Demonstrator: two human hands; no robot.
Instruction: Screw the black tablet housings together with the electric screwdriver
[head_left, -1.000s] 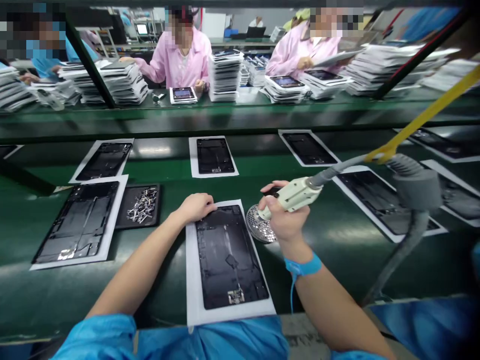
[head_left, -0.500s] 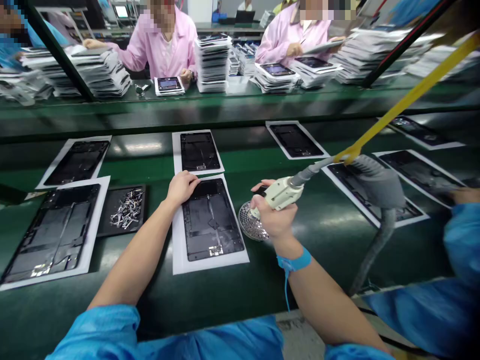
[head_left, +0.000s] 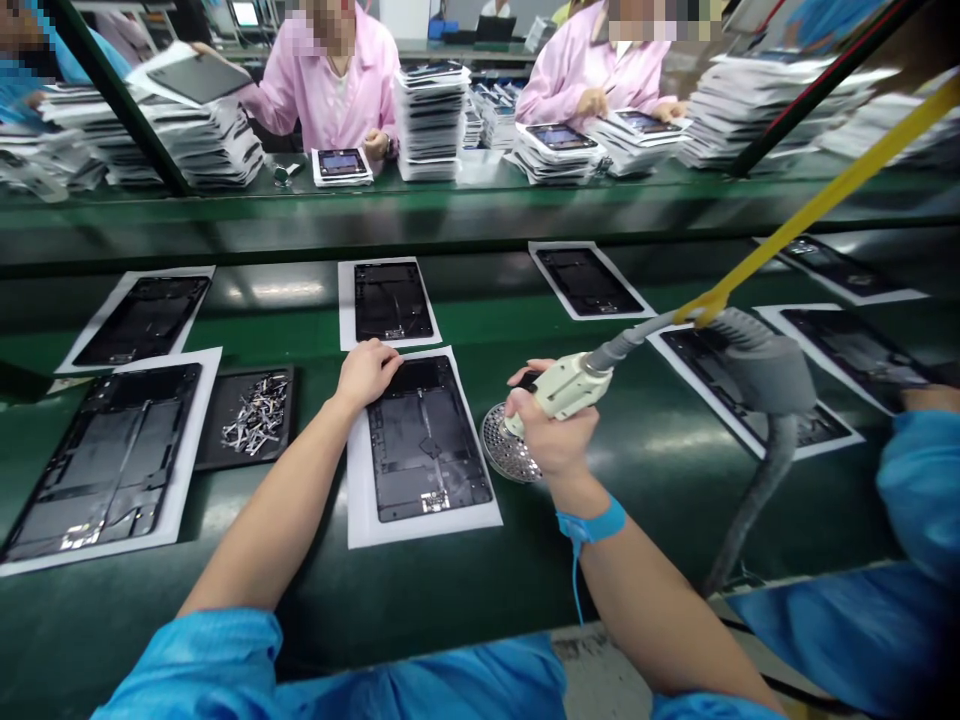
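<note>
My left hand [head_left: 366, 372] rests with curled fingers on the top left corner of a black tablet frame [head_left: 426, 437], which lies on a white sheet [head_left: 360, 500] in front of me. My right hand [head_left: 549, 430] is closed round a cream electric screwdriver [head_left: 571, 387] with a grey hose and a yellow strap [head_left: 825, 200]. The screwdriver's tip points down at a round perforated metal screw dish [head_left: 508, 455] just right of the frame.
A black tray of loose metal parts [head_left: 253, 415] sits left of the frame, beside another frame on a sheet [head_left: 105, 462]. More frames lie on the green belt [head_left: 637, 440]. Across it, people in pink sit among stacked tablets. A blue-sleeved arm [head_left: 922, 480] is at right.
The tablet frame and its sheet have slid away from me, my left hand on its top corner throughout. My right hand has kept the screwdriver over the screw dish.
</note>
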